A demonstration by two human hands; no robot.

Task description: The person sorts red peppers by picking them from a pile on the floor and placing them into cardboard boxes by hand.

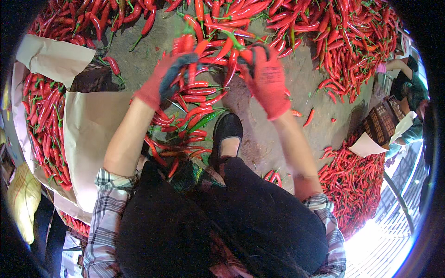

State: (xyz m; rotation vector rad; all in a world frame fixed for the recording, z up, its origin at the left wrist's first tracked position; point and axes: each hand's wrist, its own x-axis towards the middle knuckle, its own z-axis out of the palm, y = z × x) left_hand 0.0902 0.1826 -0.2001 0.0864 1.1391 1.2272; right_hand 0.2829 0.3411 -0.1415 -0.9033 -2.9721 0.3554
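Note:
My left hand, in a red knit glove with a dark coated palm, is closed around several red chili peppers; motion blurs them. My right hand, gloved alike, holds a red chili pepper with a green stem between thumb and fingers. Between and below the hands, loose red chilies lie on the floor in a rough column towards my feet. A green chili pepper lies among them beside my black shoe.
Large heaps of red chilies spread along the far side, with another heap at right. A paper-lined container of chilies stands at left. At far right, a person is near a brown plastic crate.

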